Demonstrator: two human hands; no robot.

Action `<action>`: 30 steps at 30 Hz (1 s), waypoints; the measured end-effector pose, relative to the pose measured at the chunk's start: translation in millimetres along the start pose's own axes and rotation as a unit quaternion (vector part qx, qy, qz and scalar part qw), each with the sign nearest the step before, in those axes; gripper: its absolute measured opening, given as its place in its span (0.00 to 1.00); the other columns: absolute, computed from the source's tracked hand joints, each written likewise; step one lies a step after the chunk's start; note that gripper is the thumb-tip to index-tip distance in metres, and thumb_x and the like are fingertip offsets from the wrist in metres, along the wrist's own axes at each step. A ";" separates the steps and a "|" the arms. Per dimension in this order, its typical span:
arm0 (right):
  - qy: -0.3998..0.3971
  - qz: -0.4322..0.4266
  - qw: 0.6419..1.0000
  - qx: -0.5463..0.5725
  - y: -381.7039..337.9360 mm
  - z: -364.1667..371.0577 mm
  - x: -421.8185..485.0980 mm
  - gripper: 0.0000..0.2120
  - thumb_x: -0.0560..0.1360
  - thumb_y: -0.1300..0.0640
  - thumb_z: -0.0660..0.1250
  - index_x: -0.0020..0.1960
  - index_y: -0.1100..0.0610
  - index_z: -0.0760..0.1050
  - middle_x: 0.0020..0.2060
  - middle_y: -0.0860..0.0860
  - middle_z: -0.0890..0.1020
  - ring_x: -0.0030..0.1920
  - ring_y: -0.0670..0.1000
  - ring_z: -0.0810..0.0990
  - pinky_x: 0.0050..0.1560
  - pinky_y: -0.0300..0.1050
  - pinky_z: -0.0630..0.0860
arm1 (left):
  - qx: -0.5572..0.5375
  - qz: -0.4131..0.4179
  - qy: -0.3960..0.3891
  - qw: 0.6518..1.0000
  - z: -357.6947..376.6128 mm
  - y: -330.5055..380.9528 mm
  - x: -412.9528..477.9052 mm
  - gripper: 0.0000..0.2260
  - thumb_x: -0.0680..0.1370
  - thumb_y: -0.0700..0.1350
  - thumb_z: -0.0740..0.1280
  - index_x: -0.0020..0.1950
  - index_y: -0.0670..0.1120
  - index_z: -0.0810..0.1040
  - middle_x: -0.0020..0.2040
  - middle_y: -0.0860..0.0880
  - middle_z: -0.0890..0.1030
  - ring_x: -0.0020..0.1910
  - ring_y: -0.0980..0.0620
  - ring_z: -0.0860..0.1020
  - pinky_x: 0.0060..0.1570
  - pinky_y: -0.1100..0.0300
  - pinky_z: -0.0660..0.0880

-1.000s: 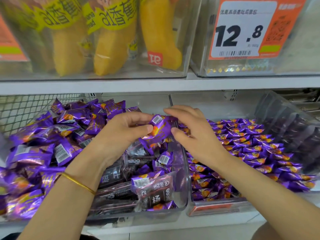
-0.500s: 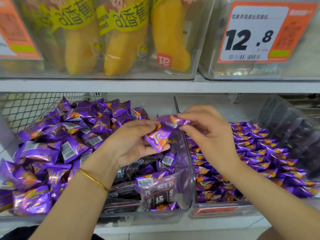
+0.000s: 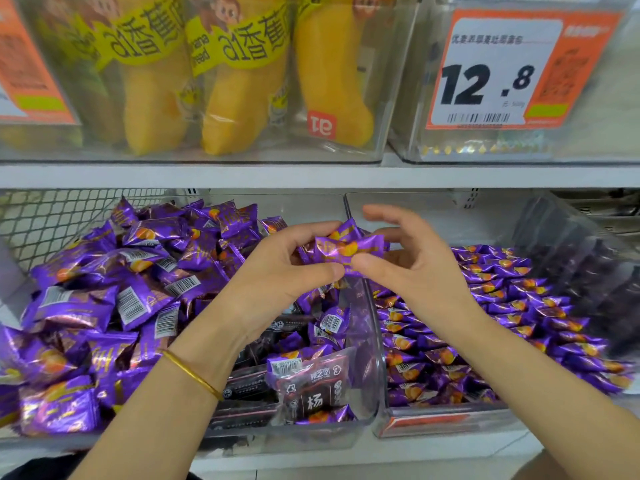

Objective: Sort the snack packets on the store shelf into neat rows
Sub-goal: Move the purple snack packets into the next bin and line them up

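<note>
seemingly level, purple packet (image 3: 349, 249), long axis left-right

Over the clear bin wall (image 3: 367, 344), left hand (image 3: 277, 275) and right hand (image 3: 417, 271) together hold purple packets (image 3: 346, 249).

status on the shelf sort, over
Left hand, right hand pinching purple packets. Right bin in rows, left bin jumbled. Dark packets mixed into left bin.
</note>
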State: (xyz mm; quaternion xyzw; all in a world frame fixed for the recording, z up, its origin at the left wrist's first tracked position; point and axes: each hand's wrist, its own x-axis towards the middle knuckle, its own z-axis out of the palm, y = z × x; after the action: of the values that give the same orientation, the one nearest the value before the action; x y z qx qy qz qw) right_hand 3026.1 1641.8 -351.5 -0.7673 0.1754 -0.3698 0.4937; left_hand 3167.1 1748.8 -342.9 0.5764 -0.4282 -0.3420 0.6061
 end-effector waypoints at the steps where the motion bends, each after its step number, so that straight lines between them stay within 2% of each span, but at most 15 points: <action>1: -0.017 0.012 1.000 0.002 0.6 -0.3 0.3 0.26 0.62 0.48 0.76 0.57 0.39 0.73 0.53 0.44 0.79 0.51 0.46 0.80 0.51 0.47 0.78 | 0.004 0.013 -0.004 1.000 2.7 1.7 -0.7 0.21 0.70 0.30 0.69 0.61 0.45 0.76 0.55 0.45 0.82 0.47 0.54 0.81 0.49 0.65 0.77; 5: -0.054 0.018 0.997 0.059 -0.8 -5.1 0.6 0.31 0.63 0.56 0.76 0.62 0.40 0.70 0.50 0.47 0.83 0.50 0.49 0.82 0.53 0.45 0.78 | 0.016 0.053 -0.005 0.998 9.5 6.8 -1.1 0.24 0.69 0.28 0.70 0.62 0.46 0.73 0.53 0.52 0.79 0.45 0.62 0.80 0.43 0.69 0.75; 7: -0.061 0.012 0.997 0.043 -2.0 -8.8 1.8 0.27 0.62 0.56 0.76 0.57 0.41 0.74 0.48 0.45 0.83 0.48 0.48 0.82 0.52 0.43 0.78 | 0.014 0.063 -0.005 0.998 12.3 5.1 0.0 0.25 0.69 0.28 0.70 0.60 0.48 0.71 0.54 0.52 0.78 0.46 0.60 0.79 0.45 0.67 0.76; 9: -0.060 0.029 0.997 0.040 -4.5 -14.9 4.5 0.22 0.60 0.57 0.79 0.50 0.46 0.77 0.44 0.47 0.84 0.44 0.48 0.82 0.47 0.41 0.78 | 0.028 0.069 0.000 0.997 17.1 2.4 0.2 0.26 0.69 0.30 0.71 0.59 0.53 0.69 0.58 0.52 0.74 0.48 0.60 0.79 0.48 0.64 0.77; 11: -0.034 0.060 0.996 0.050 -3.4 -29.1 8.3 0.18 0.60 0.59 0.76 0.48 0.52 0.77 0.40 0.48 0.84 0.38 0.47 0.81 0.41 0.38 0.78 | 0.030 0.068 0.021 0.997 18.5 0.1 1.2 0.27 0.70 0.32 0.71 0.57 0.58 0.67 0.63 0.53 0.70 0.51 0.63 0.78 0.49 0.66 0.76; 13: -0.002 0.088 0.996 0.016 1.8 -50.5 12.4 0.16 0.60 0.59 0.75 0.46 0.52 0.76 0.38 0.47 0.84 0.35 0.46 0.80 0.40 0.37 0.77 | 0.042 0.062 0.057 0.996 15.3 -0.6 2.6 0.24 0.72 0.33 0.69 0.58 0.57 0.68 0.65 0.52 0.69 0.56 0.63 0.76 0.50 0.69 0.76; 15: -0.002 0.119 0.992 -0.047 14.9 -69.2 14.2 0.16 0.59 0.60 0.77 0.44 0.51 0.77 0.37 0.47 0.83 0.36 0.45 0.80 0.42 0.39 0.76 | 0.054 0.051 0.088 0.993 9.4 -1.8 4.8 0.20 0.74 0.33 0.68 0.59 0.52 0.69 0.64 0.49 0.71 0.57 0.61 0.76 0.48 0.72 0.75; 17: -0.048 0.157 0.982 -0.095 30.0 -74.9 12.8 0.17 0.60 0.61 0.78 0.44 0.52 0.77 0.39 0.49 0.83 0.39 0.47 0.80 0.45 0.44 0.75 | 0.056 0.036 0.098 0.993 5.4 -4.3 6.0 0.17 0.75 0.33 0.67 0.59 0.50 0.71 0.64 0.48 0.72 0.57 0.59 0.76 0.46 0.72 0.75; 19: -0.102 0.183 0.971 -0.118 42.4 -68.7 10.5 0.16 0.61 0.61 0.79 0.45 0.52 0.78 0.44 0.53 0.82 0.42 0.50 0.80 0.49 0.50 0.75 | 0.058 0.020 0.091 0.994 4.6 -5.4 5.9 0.16 0.75 0.33 0.66 0.57 0.51 0.73 0.63 0.48 0.73 0.56 0.60 0.76 0.50 0.69 0.76; 20: -0.120 0.188 0.967 -0.124 47.8 -63.7 10.4 0.16 0.61 0.60 0.79 0.45 0.51 0.78 0.45 0.53 0.82 0.42 0.47 0.80 0.50 0.50 0.75 | 0.060 0.013 0.086 0.994 4.9 -5.7 5.6 0.15 0.75 0.34 0.66 0.55 0.52 0.73 0.62 0.48 0.73 0.56 0.60 0.76 0.53 0.67 0.76; 23: -0.125 0.180 0.964 -0.150 58.3 -48.9 12.0 0.15 0.63 0.61 0.78 0.47 0.52 0.78 0.45 0.45 0.79 0.37 0.36 0.75 0.51 0.44 0.74 | 0.055 -0.006 0.077 0.995 6.0 -7.4 5.5 0.15 0.76 0.34 0.66 0.54 0.53 0.74 0.60 0.48 0.75 0.56 0.59 0.77 0.58 0.58 0.76; 25: -0.112 0.159 0.967 -0.165 64.7 -40.0 10.9 0.15 0.64 0.61 0.78 0.47 0.52 0.78 0.45 0.41 0.77 0.39 0.36 0.74 0.50 0.41 0.72 | 0.057 -0.017 0.075 0.995 6.4 -7.5 5.1 0.14 0.76 0.34 0.66 0.55 0.52 0.75 0.60 0.48 0.75 0.55 0.58 0.77 0.59 0.56 0.76; 27: -0.095 0.122 0.966 -0.206 71.1 -34.5 7.8 0.15 0.64 0.59 0.78 0.47 0.51 0.77 0.44 0.38 0.74 0.41 0.36 0.72 0.48 0.36 0.67 | 0.064 -0.020 0.074 0.995 5.5 -7.9 5.1 0.14 0.76 0.34 0.66 0.56 0.51 0.74 0.60 0.48 0.75 0.55 0.58 0.77 0.57 0.58 0.77; 28: -0.087 0.103 0.961 -0.241 73.6 -33.5 6.3 0.15 0.64 0.57 0.78 0.48 0.50 0.77 0.43 0.38 0.73 0.43 0.37 0.71 0.49 0.36 0.67 | 0.065 -0.019 0.075 0.995 4.8 -8.0 5.2 0.14 0.76 0.34 0.65 0.56 0.51 0.74 0.60 0.49 0.75 0.56 0.57 0.78 0.56 0.61 0.77; 30: -0.075 0.079 0.944 -0.310 77.3 -33.1 4.8 0.16 0.64 0.52 0.77 0.51 0.48 0.78 0.46 0.43 0.75 0.49 0.44 0.71 0.53 0.41 0.69 | 0.063 -0.019 0.077 0.995 3.7 -8.0 5.4 0.14 0.76 0.35 0.65 0.58 0.50 0.74 0.59 0.50 0.75 0.56 0.53 0.78 0.53 0.65 0.77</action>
State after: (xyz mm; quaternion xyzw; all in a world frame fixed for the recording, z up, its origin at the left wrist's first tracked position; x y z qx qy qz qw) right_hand 3012.2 1583.2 -410.3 -0.8915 0.3046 -0.1983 0.2704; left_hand 3166.5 1741.5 -350.2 0.6465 -0.3898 -0.2801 0.5930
